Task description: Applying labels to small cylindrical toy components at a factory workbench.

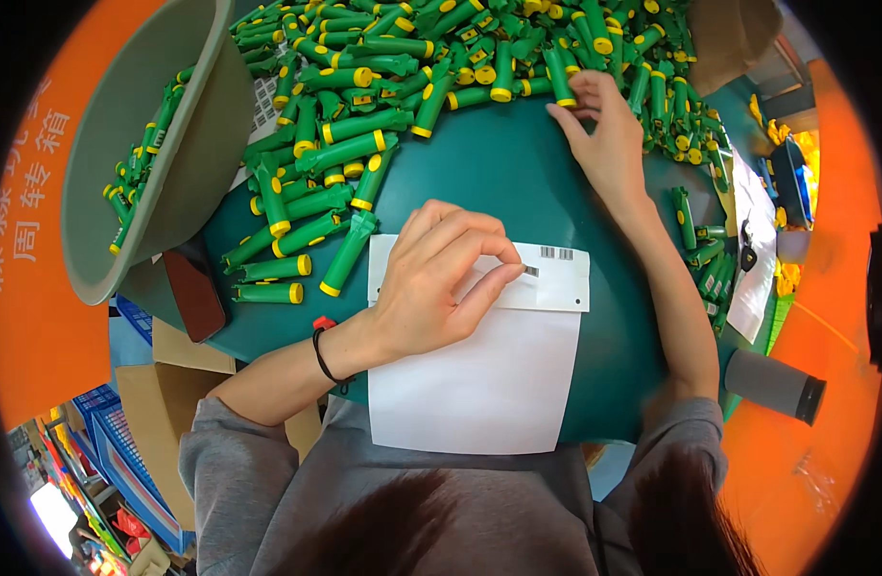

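Observation:
My left hand [446, 274] is closed in a pinch above a white sheet [475, 384], holding a small barcode sticker [531, 271] between thumb and forefinger. Farther off on the right, my right hand [602, 130] has its thumb and curled fingers apart, at the yellow end of a green tube [557, 75] on the near edge of the pile. Whether the fingertips press on that tube is hard to see. A folded white strip [566, 288] with printed barcodes lies across the top of the sheet.
A big heap of green tubes with yellow ends [355, 130] covers the far side of the green table [499, 163]. At left stands a grey-green tub [196, 115] holding more tubes, near a dark phone [193, 293]. A grey cylinder [772, 384] lies at right, by barcoded tubes [717, 278].

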Tool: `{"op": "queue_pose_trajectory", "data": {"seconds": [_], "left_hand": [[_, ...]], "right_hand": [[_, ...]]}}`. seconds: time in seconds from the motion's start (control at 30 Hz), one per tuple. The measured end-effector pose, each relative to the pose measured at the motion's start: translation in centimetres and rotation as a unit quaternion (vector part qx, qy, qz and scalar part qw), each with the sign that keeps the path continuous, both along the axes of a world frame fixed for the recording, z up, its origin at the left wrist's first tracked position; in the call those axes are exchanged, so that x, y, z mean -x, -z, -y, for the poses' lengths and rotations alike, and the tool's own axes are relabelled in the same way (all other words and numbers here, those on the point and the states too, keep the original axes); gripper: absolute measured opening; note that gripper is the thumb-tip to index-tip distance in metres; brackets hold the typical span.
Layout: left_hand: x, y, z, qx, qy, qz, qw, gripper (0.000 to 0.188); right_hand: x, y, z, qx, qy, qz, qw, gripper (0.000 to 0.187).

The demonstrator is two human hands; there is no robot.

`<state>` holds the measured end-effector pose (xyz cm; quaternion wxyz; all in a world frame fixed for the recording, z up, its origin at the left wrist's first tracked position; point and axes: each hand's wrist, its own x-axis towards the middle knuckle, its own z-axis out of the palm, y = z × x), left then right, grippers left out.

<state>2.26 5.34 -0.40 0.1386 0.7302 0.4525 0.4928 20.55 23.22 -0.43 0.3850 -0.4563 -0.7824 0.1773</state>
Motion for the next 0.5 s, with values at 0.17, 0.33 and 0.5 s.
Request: {"op": "queue_pose_trajectory", "data": {"seconds": [0.17, 0.33, 0.5], "left_hand": [[0.8, -1.1, -0.1, -0.003, -0.012, 0.052, 0.999, 0.019], [0.9, -3.2, -0.5, 0.023, -0.005, 0.091, 0.996, 0.017], [0.5, -5.2, 0.0, 0.05, 0.019, 0.08, 0.995, 0.014]], "right_hand": [[-1.9, -1.3, 4.8, 0.215, -0.048, -0.284, 0.933, 0.025], [-4.0, -1.6, 11.2, 0.217, -0.181, -0.291, 0.914, 0.028], [-3.8, -3.3, 14.1, 0.245, -0.189, -0.305, 0.901, 0.035]]}}
